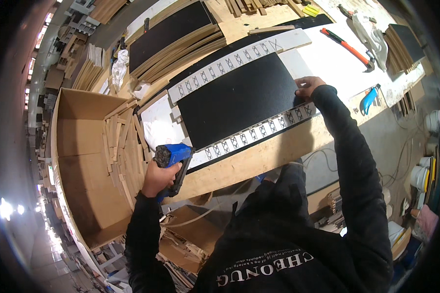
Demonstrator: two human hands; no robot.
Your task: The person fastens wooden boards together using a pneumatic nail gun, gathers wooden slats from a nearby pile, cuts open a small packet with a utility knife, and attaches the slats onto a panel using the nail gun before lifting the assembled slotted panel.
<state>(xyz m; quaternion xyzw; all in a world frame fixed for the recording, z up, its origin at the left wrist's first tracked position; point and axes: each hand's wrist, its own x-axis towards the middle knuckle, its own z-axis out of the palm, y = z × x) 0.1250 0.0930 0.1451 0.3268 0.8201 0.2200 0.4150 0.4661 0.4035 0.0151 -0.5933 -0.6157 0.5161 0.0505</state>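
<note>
My left hand (157, 179) grips a blue and black nail gun (173, 155), its nose at the near left corner of a black rectangular panel (234, 97). The panel lies flat between two white strips marked with crossed boxes: a far strip (225, 65) and a near strip (256, 134). At the panel's right end, my right hand (309, 88) has its fingers curled around the edge near the corner. Part of that grip is hidden by the hand itself.
A large cardboard box (85, 166) of wood strips stands left of the workbench (215, 178). Stacked dark panels (173, 36) lie behind. To the right are an orange-handled hammer (347, 49), a blue-handled tool (370, 100) and more stacked boards (403, 46). An air hose (195, 220) hangs below.
</note>
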